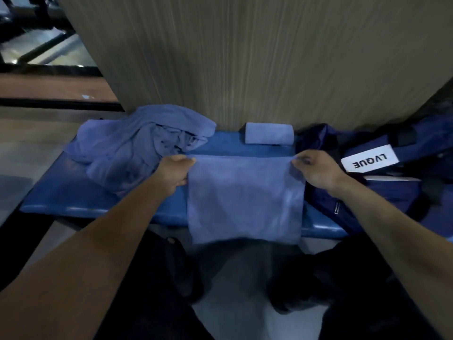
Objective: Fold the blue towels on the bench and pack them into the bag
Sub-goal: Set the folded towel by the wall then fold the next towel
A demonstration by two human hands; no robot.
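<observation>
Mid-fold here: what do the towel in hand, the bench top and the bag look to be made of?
Towel: soft, matte, fuzzy cloth, likely microfibre or terry; it drapes limply over the bench edge. Bench: smooth, glossy blue surface, probably plastic or vinyl; light glints along its front rim. Bag: dark navy woven fabric, seemingly nylon or polyester, with a slight sheen, a metal zip pull and a white label.

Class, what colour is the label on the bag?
White with black lettering, on the label of the bag, head view.

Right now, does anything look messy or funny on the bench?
Yes. A crumpled heap of blue towels sprawls over the bench's left end, unfolded. The towel being held also droops past the front edge. The small rolled towel looks tidy.
</observation>
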